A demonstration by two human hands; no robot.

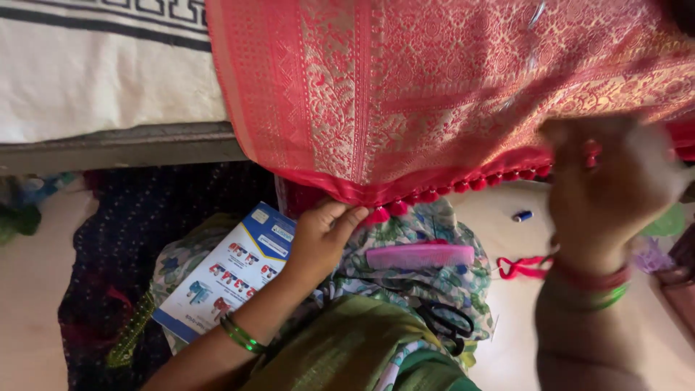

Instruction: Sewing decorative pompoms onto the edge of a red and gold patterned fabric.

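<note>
1. A red and gold brocade cloth [434, 94] fills the upper middle and right of the view, draped down over a white cloth with a black key-pattern border [101, 72] and a grey ledge [123, 145]. Its lower hem carries a row of small red tassel balls [463, 186] running from the centre up toward the right.
2. A dark dotted fabric [145, 217] lies below the ledge on the left, with a floral printed cloth [449, 282] and olive-green fabric [340, 347] over the lap.
3. The right hand [615, 181], blurred, is raised at the hem on the right, fingers curled in around the tassel edge; whether it truly grips anything I cannot tell. Red and green bangles [594, 286] sit on its wrist.
4. The left hand [322, 235] pinches the bottom hem near its lowest point, fingertips closed on the red edge just beside a tassel. A green bangle [242, 334] circles that wrist.
5. A blue and white printed card box [232, 275] lies under the left forearm.
6. A pink comb [420, 255] rests on the floral cloth, with black-handled scissors [445, 318] below it.
7. Red thread [521, 268] lies beside the comb, and a small blue spool [522, 216] sits apart on the pale floor.
</note>
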